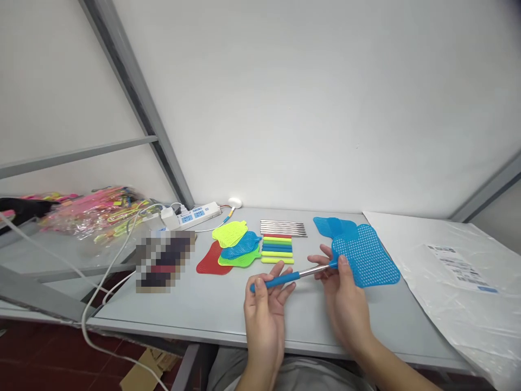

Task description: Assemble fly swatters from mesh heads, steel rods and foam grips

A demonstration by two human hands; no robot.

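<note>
A blue fly swatter (368, 259) with a metal rod is held between my two hands above the grey table. My left hand (264, 309) grips the blue handle near its end, thumb on top. My right hand (344, 296) pinches the neck where the rod meets the perforated head. Behind it, other blue swatter heads (328, 225) lie flat. To the left are a yellow head (228, 233), a blue head (242, 247), a green head (244, 259) and a red head (211, 260), overlapping. Coloured handles (277, 254) lie in a row below several metal rods (283, 228).
A white power strip (199, 214) with cables stands at the back left, near a pixelated patch (165, 260). Plastic bags of colourful items (101, 209) rest beyond the metal frame (134, 92). White plastic wrapping with a label (459, 269) covers the table's right side.
</note>
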